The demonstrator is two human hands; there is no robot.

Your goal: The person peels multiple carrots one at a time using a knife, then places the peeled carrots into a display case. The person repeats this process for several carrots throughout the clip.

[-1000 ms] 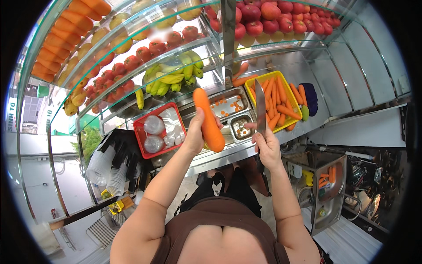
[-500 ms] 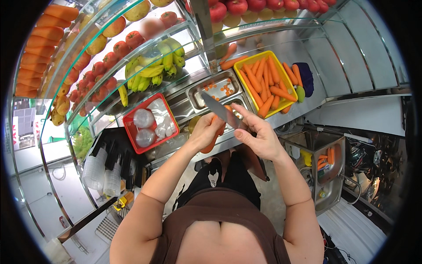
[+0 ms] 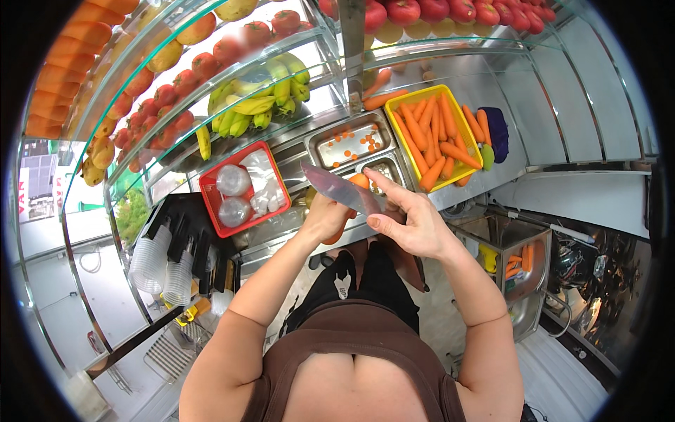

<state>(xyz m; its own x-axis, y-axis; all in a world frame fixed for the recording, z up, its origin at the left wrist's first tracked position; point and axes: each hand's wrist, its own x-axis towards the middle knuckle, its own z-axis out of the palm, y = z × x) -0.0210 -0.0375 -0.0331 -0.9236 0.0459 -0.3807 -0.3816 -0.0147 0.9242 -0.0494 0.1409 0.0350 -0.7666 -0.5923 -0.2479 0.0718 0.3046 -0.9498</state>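
Note:
In my left hand (image 3: 325,218) is a carrot (image 3: 360,181), its orange end poking out above the fingers and its lower part showing beneath them. My right hand (image 3: 415,219) grips a broad-bladed knife (image 3: 336,188), the handle hidden in the palm. The blade slants up to the left across the carrot. Whether its edge touches the carrot, I cannot tell. Just beyond my hands, a shallow steel tray (image 3: 325,159) has several thin carrot slices (image 3: 351,144) lying in it. Beside it, nearer me, a second steel pan (image 3: 402,184) is partly covered by my right fingers.
A yellow basket (image 3: 450,90) of carrots stands right, a red basket (image 3: 211,204) with clear plastic cups and bags left. Glass shelves behind hold bananas (image 3: 253,105), tomatoes (image 3: 186,81) and apples (image 3: 401,10). A steel sink (image 3: 538,281) with carrots sits low right.
The view has shifted a little, moving the counter slightly right in the picture. The knife blade now lies flatter, its tip lower and farther left. Both hands keep their holds.

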